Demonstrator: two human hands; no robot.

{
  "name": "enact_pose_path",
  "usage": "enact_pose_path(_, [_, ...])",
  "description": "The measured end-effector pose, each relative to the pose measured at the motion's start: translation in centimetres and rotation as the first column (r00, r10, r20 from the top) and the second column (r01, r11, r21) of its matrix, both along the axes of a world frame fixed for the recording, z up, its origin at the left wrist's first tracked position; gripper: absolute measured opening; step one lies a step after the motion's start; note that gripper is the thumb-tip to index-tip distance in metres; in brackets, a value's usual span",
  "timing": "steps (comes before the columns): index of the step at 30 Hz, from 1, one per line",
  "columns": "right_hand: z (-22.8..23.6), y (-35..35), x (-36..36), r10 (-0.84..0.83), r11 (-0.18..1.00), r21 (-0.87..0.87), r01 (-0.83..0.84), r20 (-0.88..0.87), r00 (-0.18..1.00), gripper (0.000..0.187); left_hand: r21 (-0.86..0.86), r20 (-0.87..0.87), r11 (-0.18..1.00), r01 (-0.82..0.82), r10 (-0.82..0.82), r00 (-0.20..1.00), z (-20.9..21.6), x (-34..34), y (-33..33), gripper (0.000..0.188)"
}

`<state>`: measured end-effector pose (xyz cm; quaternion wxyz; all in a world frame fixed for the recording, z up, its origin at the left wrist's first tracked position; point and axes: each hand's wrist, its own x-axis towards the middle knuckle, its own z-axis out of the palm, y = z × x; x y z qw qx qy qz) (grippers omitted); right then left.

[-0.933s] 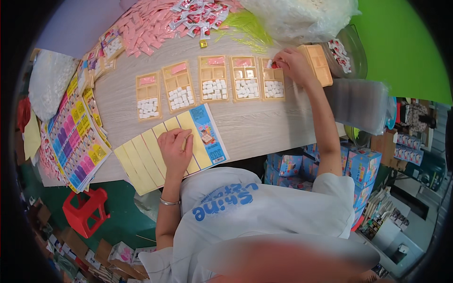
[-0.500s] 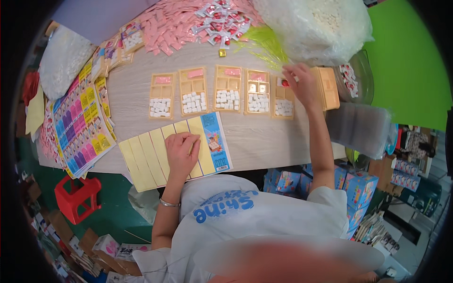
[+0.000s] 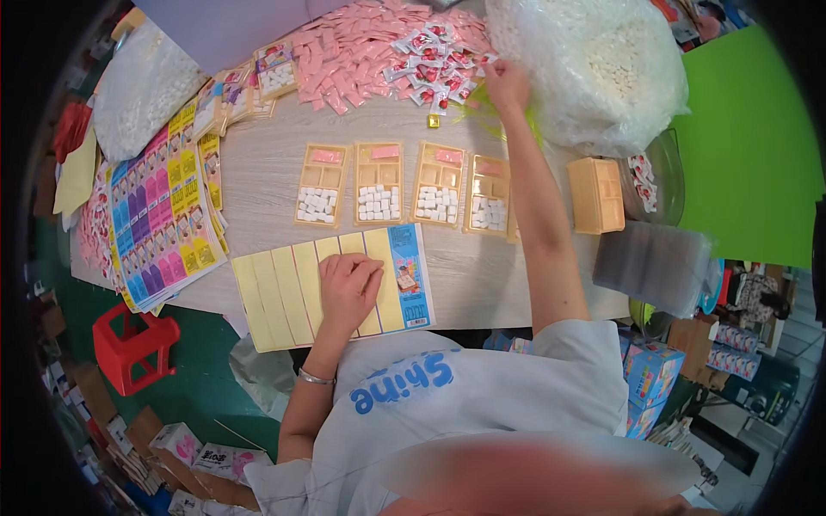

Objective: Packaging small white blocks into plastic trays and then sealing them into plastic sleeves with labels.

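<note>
My right hand [image 3: 508, 83] reaches to the far side of the table, its fingertips pinched on a small red-and-white sachet [image 3: 486, 60] at the edge of a heap of such sachets [image 3: 428, 62]. Thin yellow-green plastic pieces [image 3: 535, 127] lie under and beside this hand. My left hand [image 3: 351, 288] lies on a yellow card sheet [image 3: 284, 292] with a blue printed end; its fingers are pressed together, and what they hold, if anything, is hidden. Beyond the sheet stand beige compartment trays [image 3: 330, 177] in a row, holding white cubes and pink packets. My right forearm covers most of the last tray.
Pink packets [image 3: 340, 64] are heaped at the back. A big clear bag of white pieces [image 3: 602, 69] stands far right, near stacked beige trays [image 3: 595, 196] and clear plastic lids [image 3: 654, 267]. Printed sheets [image 3: 163, 215] lie left. A red stool [image 3: 138, 348] is on the floor.
My right hand has moved from above the last tray, away from me and left, to the sachet heap. My left hand stays on the card sheet. The whole view has shifted slightly.
</note>
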<state>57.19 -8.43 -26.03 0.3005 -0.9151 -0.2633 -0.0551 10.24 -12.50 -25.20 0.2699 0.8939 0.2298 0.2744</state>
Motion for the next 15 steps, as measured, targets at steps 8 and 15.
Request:
enact_pose_path(8, [6.4, -8.9, -12.1, 0.594, 0.538, -0.212, -0.816, 0.782, 0.189, 0.015, -0.827, 0.171, 0.544, 0.143, 0.002, 0.985, 4.6, 8.1, 2.1, 0.023])
enact_pose_path(15, [7.1, -14.0, -15.2, 0.7, 0.477, -0.158, -0.864, 0.663, 0.265, 0.018, -0.985, 0.131, 0.082, 0.149, -0.19, 0.973, 3.2, 14.9, 2.7, 0.035])
